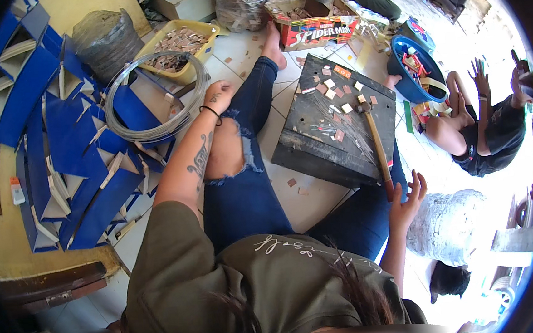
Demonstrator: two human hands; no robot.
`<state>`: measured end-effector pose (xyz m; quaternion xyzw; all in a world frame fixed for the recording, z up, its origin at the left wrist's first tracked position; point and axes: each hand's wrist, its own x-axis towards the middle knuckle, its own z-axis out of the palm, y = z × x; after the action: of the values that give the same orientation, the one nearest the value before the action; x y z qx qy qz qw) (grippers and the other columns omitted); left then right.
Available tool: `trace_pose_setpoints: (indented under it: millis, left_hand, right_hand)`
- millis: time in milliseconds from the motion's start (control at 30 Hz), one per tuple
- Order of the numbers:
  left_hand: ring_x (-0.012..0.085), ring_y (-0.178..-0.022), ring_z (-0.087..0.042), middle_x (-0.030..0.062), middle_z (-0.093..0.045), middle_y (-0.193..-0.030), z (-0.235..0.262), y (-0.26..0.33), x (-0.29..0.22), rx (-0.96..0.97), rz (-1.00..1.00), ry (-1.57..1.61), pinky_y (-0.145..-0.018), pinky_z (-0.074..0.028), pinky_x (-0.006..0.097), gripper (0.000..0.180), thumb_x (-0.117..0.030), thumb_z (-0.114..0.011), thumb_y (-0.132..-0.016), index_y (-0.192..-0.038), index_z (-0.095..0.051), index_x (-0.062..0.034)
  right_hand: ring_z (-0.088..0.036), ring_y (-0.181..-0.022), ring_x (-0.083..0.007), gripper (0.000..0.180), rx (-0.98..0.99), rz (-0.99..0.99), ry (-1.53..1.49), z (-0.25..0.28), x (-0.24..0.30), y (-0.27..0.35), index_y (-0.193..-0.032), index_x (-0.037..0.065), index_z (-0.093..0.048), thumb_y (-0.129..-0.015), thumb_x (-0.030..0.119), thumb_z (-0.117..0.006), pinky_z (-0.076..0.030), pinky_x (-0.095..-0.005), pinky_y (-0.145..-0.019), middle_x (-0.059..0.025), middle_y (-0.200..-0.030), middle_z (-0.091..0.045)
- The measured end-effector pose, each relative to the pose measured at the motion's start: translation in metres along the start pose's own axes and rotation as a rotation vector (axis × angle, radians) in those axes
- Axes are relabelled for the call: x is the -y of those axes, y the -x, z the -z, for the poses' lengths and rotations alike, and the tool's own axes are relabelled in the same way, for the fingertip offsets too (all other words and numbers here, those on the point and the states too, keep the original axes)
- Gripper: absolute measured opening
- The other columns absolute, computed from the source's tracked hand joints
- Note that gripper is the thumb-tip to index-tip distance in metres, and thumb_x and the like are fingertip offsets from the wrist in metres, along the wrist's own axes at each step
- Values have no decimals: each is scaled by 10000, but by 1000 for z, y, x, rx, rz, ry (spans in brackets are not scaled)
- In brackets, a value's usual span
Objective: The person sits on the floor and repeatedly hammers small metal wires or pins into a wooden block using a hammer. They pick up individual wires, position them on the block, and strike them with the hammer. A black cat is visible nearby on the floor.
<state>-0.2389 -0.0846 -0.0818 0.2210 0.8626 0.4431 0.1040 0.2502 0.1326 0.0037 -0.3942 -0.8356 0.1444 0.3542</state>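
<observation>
My left hand (220, 96) rests by my raised knee, fingers curled in; whatever they may hold is hidden. Beside it is a coil of grey wire (112, 110), leaning over blue panels. My right hand (409, 204) is open, fingers spread, just beside the lower end of a wooden hammer handle. The hammer (376, 139) lies across the right side of a scuffed black box (301, 135) between my legs, its head toward the middle. Small white and brown square pieces (331, 94) are scattered on the box top, with thin nail-like bits (321, 128) nearby.
Blue panels with pale wooden strips (84, 156) pile up at left. A yellow basin (210, 46) of brown pieces and a printed red carton (321, 32) stand beyond. At right are a blue tub (395, 56), a seated person (495, 123) and a wrapped bundle (446, 227).
</observation>
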Motion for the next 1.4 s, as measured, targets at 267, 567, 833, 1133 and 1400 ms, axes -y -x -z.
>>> trace_pose_setpoints:
  millis: [267, 567, 833, 1133, 1400]
  left_hand:
    - [330, -1081, -566, 185, -580, -1184, -40, -85, 50, 189, -157, -611, -909, -476, 392, 516, -67, -580, -768, -1277, -513, -16]
    - [269, -1029, -548, 101, -563, -1082, -85, -137, 71, 248, -427, -884, -833, -488, 393, 226, -157, -491, -886, -1069, -618, -118]
    - [247, -671, -655, 122, -670, -713, -65, -150, 73, -143, -92, -166, -676, -513, 390, 291, -310, -632, -820, -752, -662, -28]
    - [164, -721, -630, 108, -670, -964, 33, -193, -47, -292, 217, 1039, -652, -530, 274, 201, -155, -610, -890, -1036, -555, -28]
    - [157, -963, -564, 91, -598, -1069, 110, 25, -191, -347, -891, 803, -849, -459, 302, 93, -95, -567, -917, -991, -536, -50]
  right_hand:
    - [-491, -1145, -347, 416, -16, -326, 136, -27, -117, 23, -1305, 2, -483, -949, 214, -526, -395, -405, -966, -205, -1262, -469]
    - [-440, -1199, -369, 421, 33, -403, 54, -27, -133, 20, -1279, -31, -501, -973, 253, -446, -323, -419, -1033, -240, -1254, -496]
    - [-474, -1148, -355, 412, 46, -413, 47, -31, -135, 20, -1267, -30, -510, -971, 245, -428, -343, -409, -1010, -224, -1228, -507]
    - [-474, -1151, -367, 392, 78, -388, 106, -30, -134, 19, -1252, -1, -534, -968, 253, -441, -351, -422, -1005, -231, -1241, -501]
    - [-476, -1151, -362, 391, 54, -397, 39, -35, -132, 20, -1248, -5, -534, -966, 254, -456, -352, -408, -1005, -227, -1234, -500]
